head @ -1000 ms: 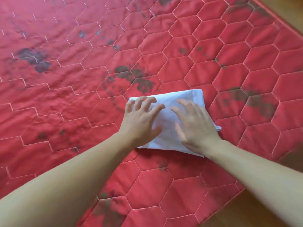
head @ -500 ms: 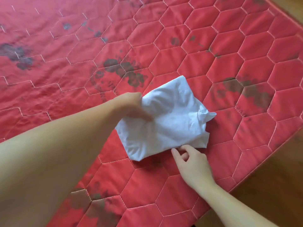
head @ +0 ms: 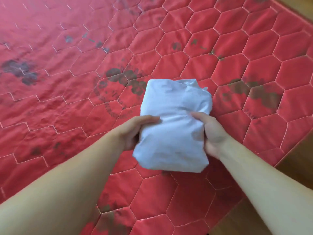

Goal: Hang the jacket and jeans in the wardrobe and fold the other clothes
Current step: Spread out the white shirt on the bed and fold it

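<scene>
A folded white garment (head: 172,126) is held up in front of me as a compact bundle above the red quilt. My left hand (head: 133,131) grips its left side, thumb on top and fingers underneath. On the right side my right hand (head: 210,133) grips it with the fingers curled over the fabric. The bundle's far end is crumpled and loose. No jacket or jeans are in view.
A red quilted bedcover (head: 84,99) with hexagon stitching and dark flower prints fills most of the view. Its edge runs diagonally at the right, with brown wooden floor (head: 299,167) beyond it.
Earlier both hands pressed the folded white garment flat on the quilt. They then took hold of it, and now it is lifted off the quilt between both hands.
</scene>
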